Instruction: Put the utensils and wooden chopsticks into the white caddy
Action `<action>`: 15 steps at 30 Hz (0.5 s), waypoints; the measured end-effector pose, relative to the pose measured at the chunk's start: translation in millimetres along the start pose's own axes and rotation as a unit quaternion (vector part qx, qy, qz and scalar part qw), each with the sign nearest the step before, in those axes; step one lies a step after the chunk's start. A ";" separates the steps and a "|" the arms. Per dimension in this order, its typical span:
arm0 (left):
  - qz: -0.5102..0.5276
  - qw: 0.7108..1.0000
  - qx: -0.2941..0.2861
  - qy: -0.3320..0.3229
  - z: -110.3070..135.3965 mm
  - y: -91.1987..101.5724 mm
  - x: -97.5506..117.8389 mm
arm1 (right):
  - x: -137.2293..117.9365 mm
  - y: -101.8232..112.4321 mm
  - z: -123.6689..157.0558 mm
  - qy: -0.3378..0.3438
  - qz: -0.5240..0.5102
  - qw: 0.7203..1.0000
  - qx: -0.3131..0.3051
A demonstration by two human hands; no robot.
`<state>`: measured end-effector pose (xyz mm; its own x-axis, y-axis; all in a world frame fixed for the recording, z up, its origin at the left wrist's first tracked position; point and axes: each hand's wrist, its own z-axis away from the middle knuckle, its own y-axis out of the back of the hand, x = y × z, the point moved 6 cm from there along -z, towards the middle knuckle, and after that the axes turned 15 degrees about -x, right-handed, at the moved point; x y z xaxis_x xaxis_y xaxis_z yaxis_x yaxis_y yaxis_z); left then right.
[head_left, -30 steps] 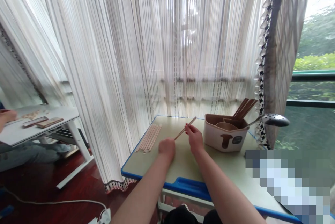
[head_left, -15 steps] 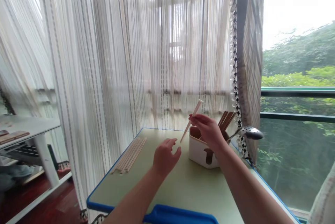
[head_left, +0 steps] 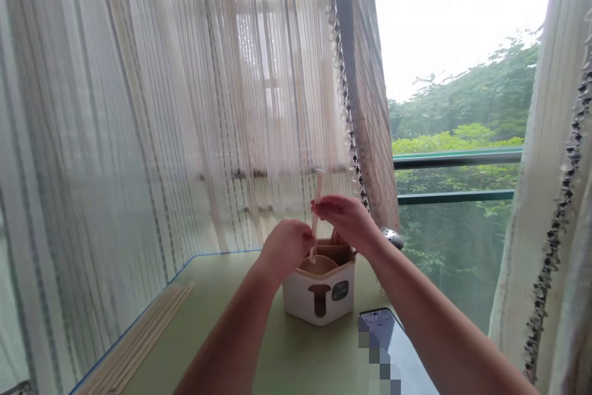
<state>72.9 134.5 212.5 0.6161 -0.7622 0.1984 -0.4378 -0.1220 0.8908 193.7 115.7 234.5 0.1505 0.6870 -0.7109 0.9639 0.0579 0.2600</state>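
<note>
My right hand pinches a light wooden chopstick that stands almost upright, its lower tip inside a white holder with brown compartments and a mushroom picture. My left hand is closed over the holder's near rim and touches the same chopstick lower down. Dark brown chopsticks stick up behind my hands in the holder's far compartment. A row of several light chopsticks lies flat on the green table to the left.
A phone lies on the table right of the holder. A metal ladle bowl pokes out behind my right wrist. Sheer striped curtains hang behind and left; a window with a green railing is at right.
The view swung right. My right hand carried the chopstick from the table to above the holder and turned it upright. My left hand rose from the table to the holder's rim.
</note>
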 end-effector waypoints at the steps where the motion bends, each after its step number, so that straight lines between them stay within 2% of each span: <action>1: 0.002 1.000 -0.010 -0.002 -2.4 -2.5 -0.6 | 1.9 0.0 -1.8 -0.008 0.020 0.999 -0.024; 4: 0.022 0.998 -0.053 -0.020 -5.3 -17.1 -3.9 | 8.2 -3.2 -0.2 -0.026 0.066 0.993 -0.091; 6: 0.042 0.996 -0.074 -0.026 -6.6 -27.7 -8.1 | 12.8 -1.5 4.0 -0.033 0.088 0.990 -0.104; 11: 0.090 0.988 -0.126 0.028 -9.6 -45.9 -20.6 | 27.2 10.9 7.6 -0.071 0.090 0.990 -0.086; 15: 0.143 0.977 -0.152 0.041 -7.7 -44.6 -20.7 | 32.7 12.3 5.6 -0.067 0.068 0.994 -0.060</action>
<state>84.7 160.6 171.9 0.5538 -0.6819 0.4778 -0.3919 0.2928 0.8721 211.7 134.8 210.8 0.3137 0.5929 -0.7417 0.9007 0.0616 0.4302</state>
